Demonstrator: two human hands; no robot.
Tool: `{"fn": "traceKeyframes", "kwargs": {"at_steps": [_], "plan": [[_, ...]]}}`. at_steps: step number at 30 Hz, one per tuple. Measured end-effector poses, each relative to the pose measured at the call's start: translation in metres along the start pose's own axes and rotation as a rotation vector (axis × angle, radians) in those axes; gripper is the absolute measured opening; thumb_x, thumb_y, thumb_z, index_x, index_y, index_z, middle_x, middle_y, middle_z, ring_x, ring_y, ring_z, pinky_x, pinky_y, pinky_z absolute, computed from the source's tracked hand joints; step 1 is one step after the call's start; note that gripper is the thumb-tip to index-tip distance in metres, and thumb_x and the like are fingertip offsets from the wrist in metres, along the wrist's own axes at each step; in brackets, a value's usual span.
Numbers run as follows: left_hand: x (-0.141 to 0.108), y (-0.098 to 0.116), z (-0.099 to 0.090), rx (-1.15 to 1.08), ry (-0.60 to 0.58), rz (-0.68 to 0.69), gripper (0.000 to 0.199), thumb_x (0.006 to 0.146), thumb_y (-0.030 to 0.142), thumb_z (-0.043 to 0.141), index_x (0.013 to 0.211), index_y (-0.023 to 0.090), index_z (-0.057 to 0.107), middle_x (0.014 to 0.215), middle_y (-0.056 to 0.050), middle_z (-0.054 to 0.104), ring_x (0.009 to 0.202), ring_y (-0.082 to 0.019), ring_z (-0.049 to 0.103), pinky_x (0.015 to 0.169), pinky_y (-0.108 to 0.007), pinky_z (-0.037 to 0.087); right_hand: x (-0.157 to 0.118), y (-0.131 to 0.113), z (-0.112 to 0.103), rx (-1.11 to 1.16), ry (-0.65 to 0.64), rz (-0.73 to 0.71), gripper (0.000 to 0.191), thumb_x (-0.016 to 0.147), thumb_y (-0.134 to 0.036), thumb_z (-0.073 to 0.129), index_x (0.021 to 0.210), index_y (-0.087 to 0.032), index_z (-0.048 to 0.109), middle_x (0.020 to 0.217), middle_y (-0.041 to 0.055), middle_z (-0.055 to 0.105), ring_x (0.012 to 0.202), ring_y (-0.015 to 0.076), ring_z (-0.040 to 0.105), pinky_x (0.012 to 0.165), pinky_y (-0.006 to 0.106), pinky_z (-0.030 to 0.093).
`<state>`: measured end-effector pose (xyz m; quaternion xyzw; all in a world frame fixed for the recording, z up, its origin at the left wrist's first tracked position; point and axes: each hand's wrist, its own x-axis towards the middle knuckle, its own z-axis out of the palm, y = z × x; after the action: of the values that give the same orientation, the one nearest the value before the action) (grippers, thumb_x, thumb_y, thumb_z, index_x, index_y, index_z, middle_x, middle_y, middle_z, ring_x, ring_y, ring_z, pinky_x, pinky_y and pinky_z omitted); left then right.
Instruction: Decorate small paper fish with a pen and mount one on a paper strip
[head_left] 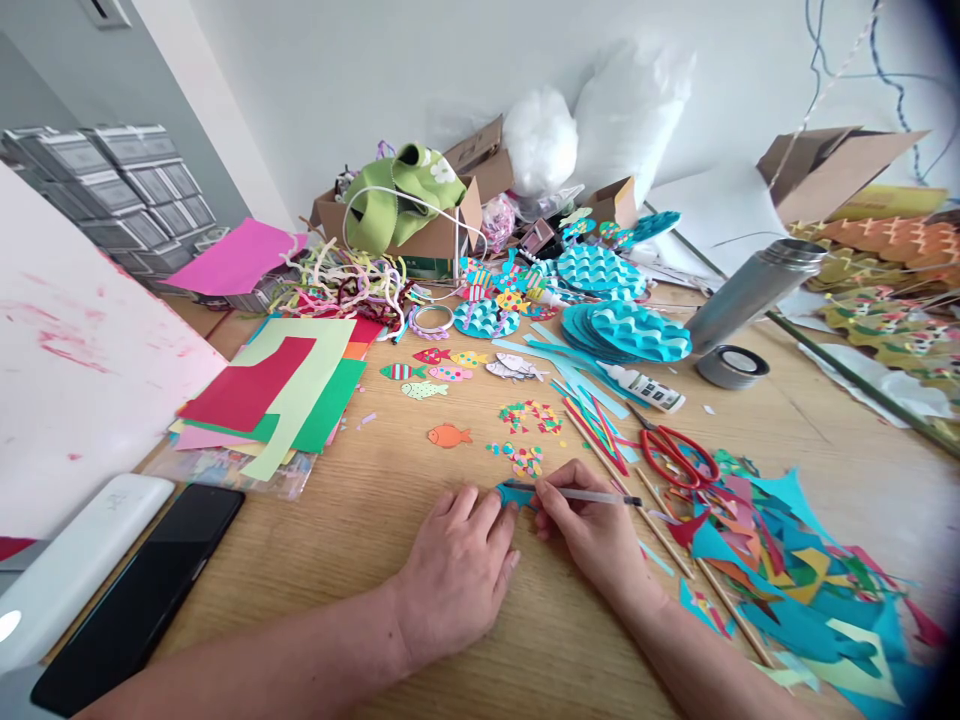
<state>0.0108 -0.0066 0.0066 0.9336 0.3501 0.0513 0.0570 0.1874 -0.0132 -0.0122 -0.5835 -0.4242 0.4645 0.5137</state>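
My left hand (459,560) lies on the table with its fingers together and bent, holding a small blue paper fish (516,494) down at its left edge. In my right hand (589,522) is a pen (592,495), pinched between thumb and fingers, its tip at the blue paper. The fingers partly cover the paper's outline. Just beyond lie an orange paper fish (449,435), several decorated paper fish (424,389) and small piles of coloured paper bits (529,417). A stack of uncoloured fish cut-outs (515,367) lies behind them.
Red-handled scissors (677,455), a glue bottle (645,387), wooden sticks (716,580) and paper scraps (795,560) lie to the right. A steel flask (754,290) stands behind. On the left are coloured sheets (322,400), a phone (139,600) and a white power bank (82,565).
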Motion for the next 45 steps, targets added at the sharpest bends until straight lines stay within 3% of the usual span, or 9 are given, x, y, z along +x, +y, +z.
{"fn": "traceKeyframes", "kwargs": {"at_steps": [19,27,31,39,45], "plan": [[-0.001,-0.002,0.005,-0.015,0.036,0.001,0.040,0.098,0.035,0.039,0.131,0.015,0.052,0.119,-0.009,0.055,0.105,-0.027,0.048,0.088,-0.044,0.043,0.001,-0.002,-0.001,0.032,0.008,-0.002,0.039,0.074,-0.055,0.072,0.069,-0.022,0.053,0.050,-0.0017,0.060,0.040,0.0128,0.054,0.041,0.023,0.044],[-0.002,-0.002,0.006,-0.019,0.051,0.015,0.040,0.098,0.034,0.039,0.131,0.015,0.052,0.121,-0.010,0.056,0.105,-0.027,0.049,0.089,-0.044,0.044,-0.004,-0.003,-0.004,0.009,0.159,-0.243,0.025,0.083,-0.041,0.068,0.071,-0.022,0.058,0.058,-0.0004,0.061,0.049,0.0146,0.058,0.048,0.025,0.048],[-0.002,-0.004,0.004,-0.024,0.072,0.036,0.036,0.098,0.032,0.039,0.125,0.015,0.056,0.121,-0.010,0.057,0.106,-0.027,0.049,0.090,-0.044,0.045,-0.007,-0.001,-0.003,-0.096,0.132,-0.321,0.020,0.086,-0.037,0.064,0.073,-0.022,0.058,0.061,0.0003,0.062,0.053,0.0155,0.059,0.051,0.026,0.048],[0.000,-0.008,0.004,-0.034,0.119,0.062,0.027,0.097,0.028,0.040,0.107,0.015,0.061,0.120,-0.011,0.058,0.107,-0.027,0.050,0.092,-0.045,0.046,-0.010,0.004,-0.002,-0.229,0.107,-0.300,0.018,0.088,-0.033,0.061,0.074,-0.022,0.056,0.064,0.0004,0.060,0.056,0.0151,0.057,0.052,0.025,0.046],[0.000,-0.009,0.008,-0.039,0.173,0.081,0.032,0.097,0.030,0.042,0.120,0.017,0.059,0.123,-0.012,0.057,0.112,-0.028,0.050,0.093,-0.046,0.048,-0.009,0.002,-0.002,-0.134,0.089,-0.220,0.022,0.086,-0.038,0.064,0.072,-0.022,0.056,0.059,-0.0009,0.059,0.051,0.0143,0.056,0.048,0.024,0.046]]}}
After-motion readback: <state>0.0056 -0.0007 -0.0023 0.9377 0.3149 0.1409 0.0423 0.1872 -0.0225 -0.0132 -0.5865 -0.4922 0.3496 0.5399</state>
